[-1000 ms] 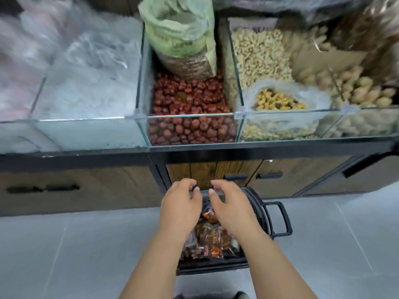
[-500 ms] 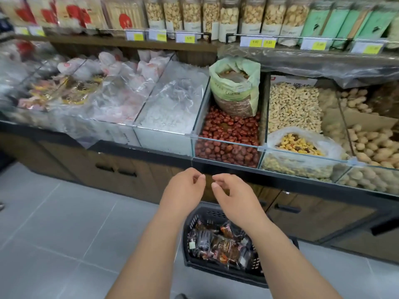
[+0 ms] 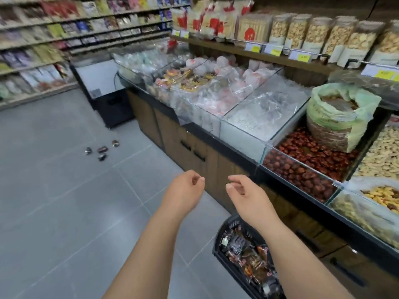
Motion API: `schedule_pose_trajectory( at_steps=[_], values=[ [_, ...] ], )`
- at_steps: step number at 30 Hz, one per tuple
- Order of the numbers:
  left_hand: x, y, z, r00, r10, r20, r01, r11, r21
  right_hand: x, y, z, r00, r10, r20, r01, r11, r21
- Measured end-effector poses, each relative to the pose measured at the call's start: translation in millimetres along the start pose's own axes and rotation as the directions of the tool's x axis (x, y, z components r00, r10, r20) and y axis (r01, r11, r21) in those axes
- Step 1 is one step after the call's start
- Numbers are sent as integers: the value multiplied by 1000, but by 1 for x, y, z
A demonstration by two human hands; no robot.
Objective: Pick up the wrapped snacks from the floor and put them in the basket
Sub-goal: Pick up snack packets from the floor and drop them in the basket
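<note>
Head view, shop aisle. L hand (image 3: 185, 190) & R hand (image 3: 248, 197) are held out side by side mid-frame, apart, both empty w/ fingers loosely curled, grasping nothing. A black basket (image 3: 216, 249) sits on the grey tile floor (image 3: 54, 201) under the R forearm, just beside a wood-front cabinet (image 3: 216, 167); a heap of wrapped snacks (image 3: 248, 253) lies inside. Four loose snacks (image 3: 102, 149) lie clustered on the floor, far left, well apart from the basket. Glass bins at right hold red dates (image 3: 306, 165) & a green sack (image 3: 339, 113).
</note>
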State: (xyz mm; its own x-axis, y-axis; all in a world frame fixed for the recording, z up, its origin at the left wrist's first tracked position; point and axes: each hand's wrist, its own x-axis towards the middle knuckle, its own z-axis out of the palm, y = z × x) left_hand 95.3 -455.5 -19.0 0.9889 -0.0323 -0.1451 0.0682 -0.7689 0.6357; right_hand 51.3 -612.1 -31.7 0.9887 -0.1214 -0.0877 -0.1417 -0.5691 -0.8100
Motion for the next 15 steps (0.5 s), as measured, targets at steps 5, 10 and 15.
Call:
schedule_pose_trajectory(
  at_steps=[5,10,15],
  values=[
    [-16,-51,-53,983,-137,-126,131,990,-48,12,-46,46,981,-141,133,143,990,1],
    [-31,-110,-109,944,-233,-232,227,972,-52,16,-102,101,941,-251,225,250,968,37],
    [-42,-173,-158,903,-321,-286,310,947,-85,17,-155,168,907,-306,288,301,951,65]
  ],
)
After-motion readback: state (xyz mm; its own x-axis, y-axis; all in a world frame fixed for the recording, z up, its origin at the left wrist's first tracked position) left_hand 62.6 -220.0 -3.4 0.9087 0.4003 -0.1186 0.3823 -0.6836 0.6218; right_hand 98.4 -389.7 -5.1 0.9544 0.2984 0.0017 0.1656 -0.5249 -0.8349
